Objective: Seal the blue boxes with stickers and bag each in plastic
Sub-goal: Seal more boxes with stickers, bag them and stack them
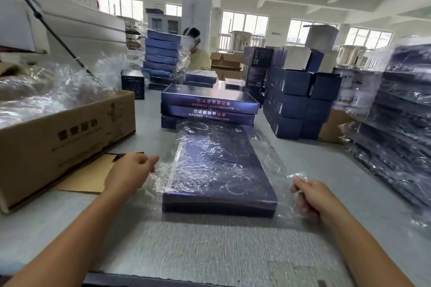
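A flat dark blue box [221,170] lies on the grey table in front of me, most of it inside a clear plastic bag [263,144]. The near end of the box sticks out of the bag's mouth. My left hand [133,168] pinches the bag's edge at the box's left side. My right hand [310,196] grips the crinkled bag edge at the right side. Behind the box stands a short stack of bare blue boxes [210,105].
An open cardboard carton [58,142] full of clear bags stands at the left. Bagged blue boxes are piled at the right [394,112]. Smaller dark boxes [296,100] are stacked behind. A person [196,51] works at the far end by another stack.
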